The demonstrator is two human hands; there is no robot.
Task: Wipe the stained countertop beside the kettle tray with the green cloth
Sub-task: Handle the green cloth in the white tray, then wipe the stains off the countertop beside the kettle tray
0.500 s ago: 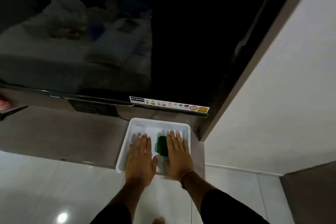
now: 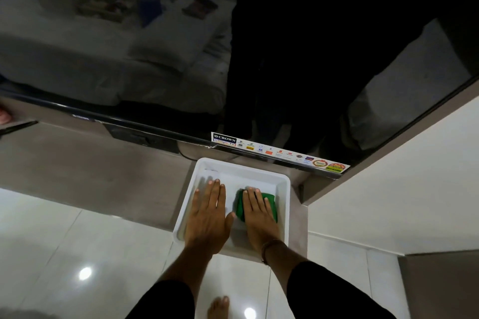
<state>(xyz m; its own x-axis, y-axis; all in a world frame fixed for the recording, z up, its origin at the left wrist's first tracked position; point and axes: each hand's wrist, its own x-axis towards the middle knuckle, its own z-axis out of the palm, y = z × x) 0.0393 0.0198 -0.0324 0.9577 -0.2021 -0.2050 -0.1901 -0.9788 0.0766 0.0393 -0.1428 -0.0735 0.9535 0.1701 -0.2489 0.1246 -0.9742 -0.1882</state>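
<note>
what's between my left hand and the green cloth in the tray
Only a bare strip of the white tray floor separates the left hand from the green cloth, per the head view.

So the tray (image 2: 281, 184) sits on the countertop (image 2: 90, 176), pushed toward its right end, right below the bottom edge of the TV (image 2: 285, 59) mounted behind it. A wall (image 2: 388, 176) juts out just right of the tray. Both hands are inside the tray, 2 palms flat: left hand (image 2: 208, 215) on the tray's floor toward the left side, right hand (image 2: 259, 217) beside it on top of the cloth (image 2: 270, 202), which pokes out around the fingers. The sticker strip (image 2: 280, 154) runs along the TV's lower edge just behind the tray. The floor (image 2: 64, 254) is below the counter's front edge, with a bare foot (image 2: 219, 307) on it between the 2 forearms.
</note>
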